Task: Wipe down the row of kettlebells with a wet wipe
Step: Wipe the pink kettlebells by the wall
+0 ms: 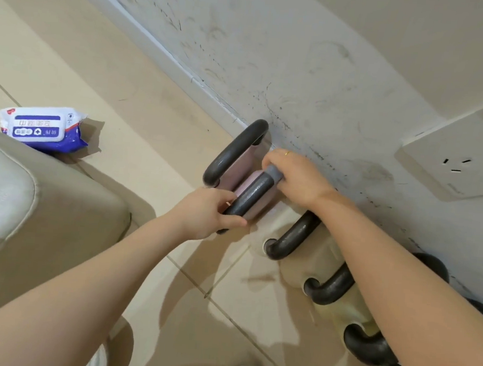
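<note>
A row of kettlebells with black handles stands on the floor along the wall. The farthest one (234,151) is pink. On the second pink kettlebell, my left hand (203,214) grips the near end of the handle (251,195). My right hand (297,178) is closed around the far end of the same handle, pressing a grey wet wipe (274,172) around it. Cream kettlebells (293,238) continue toward me, partly hidden under my right forearm.
A blue and white pack of wipes (42,127) lies on the tiled floor at the left. A beige cushioned seat (33,197) fills the lower left. A wall socket (459,158) sits on the scuffed wall at the right.
</note>
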A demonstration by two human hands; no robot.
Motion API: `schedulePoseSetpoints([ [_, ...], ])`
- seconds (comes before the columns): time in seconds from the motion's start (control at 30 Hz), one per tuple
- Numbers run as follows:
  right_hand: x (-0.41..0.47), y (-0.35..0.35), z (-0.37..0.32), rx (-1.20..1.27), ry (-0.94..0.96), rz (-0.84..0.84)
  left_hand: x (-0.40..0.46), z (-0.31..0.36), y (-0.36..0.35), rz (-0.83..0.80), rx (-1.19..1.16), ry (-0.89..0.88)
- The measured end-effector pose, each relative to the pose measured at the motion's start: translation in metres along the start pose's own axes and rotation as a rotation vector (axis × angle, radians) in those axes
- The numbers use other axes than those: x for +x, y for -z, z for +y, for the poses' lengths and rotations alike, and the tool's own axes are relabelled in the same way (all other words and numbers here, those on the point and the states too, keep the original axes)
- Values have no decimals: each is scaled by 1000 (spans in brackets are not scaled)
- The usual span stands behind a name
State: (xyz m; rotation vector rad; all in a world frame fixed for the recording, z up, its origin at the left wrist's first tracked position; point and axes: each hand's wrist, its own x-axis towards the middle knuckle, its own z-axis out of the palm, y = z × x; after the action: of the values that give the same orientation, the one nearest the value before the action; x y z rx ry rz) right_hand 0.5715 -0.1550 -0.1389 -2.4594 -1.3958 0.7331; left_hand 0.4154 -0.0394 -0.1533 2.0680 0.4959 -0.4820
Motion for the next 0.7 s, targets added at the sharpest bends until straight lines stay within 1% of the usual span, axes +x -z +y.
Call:
schedulePoseSetpoints([
  [0.03,3,-3,0,114,-61,27,0,-2,1,3,-6,-5],
  [0.07,4,-6,-4,174,-113,63,0,-3,2,5,-18,-8],
  [0.13,4,-15,-12,155,-176,128,1,-7,4,-4,-42,-6],
  [0.17,2,-18,-17,99,-175,146,1,-9,5,-12,-49,-6],
  [0.23,-2,-18,-28,-70,-104,160,2,-13,5,-22,-58,-10],
  [0.3,-6,-15,-32,-299,92,165,2,-14,5,-15,-61,-17],
  [0.33,-6,-13,-31,-358,179,154,1,-13,5,-7,-58,-21],
  [0.37,-6,-11,-28,-362,206,139,1,-12,4,2,-55,-24],
  [0.4,-5,-8,-25,-336,159,118,1,-10,2,10,-50,-30],
  [0.47,-1,-6,-17,-229,-27,111,2,-7,-1,30,-38,-46],
  [0.5,0,-7,-18,-215,-78,106,2,-6,-1,40,-38,-51],
  [0.53,0,-9,-24,-257,-94,77,3,-6,-1,45,-43,-53],
  [0.57,-1,-11,-31,-350,-46,55,4,-6,-1,47,-52,-52],
  [0.6,-2,-16,-37,-505,84,50,4,-7,-2,49,-58,-52],
  [0.63,-4,-21,-43,-606,214,40,4,-8,-3,53,-60,-52],
  [0.67,-6,-18,-48,-660,284,9,2,-9,-6,61,-58,-52],
  [0.7,-5,-15,-46,-689,309,-41,1,-8,-8,74,-59,-52],
])
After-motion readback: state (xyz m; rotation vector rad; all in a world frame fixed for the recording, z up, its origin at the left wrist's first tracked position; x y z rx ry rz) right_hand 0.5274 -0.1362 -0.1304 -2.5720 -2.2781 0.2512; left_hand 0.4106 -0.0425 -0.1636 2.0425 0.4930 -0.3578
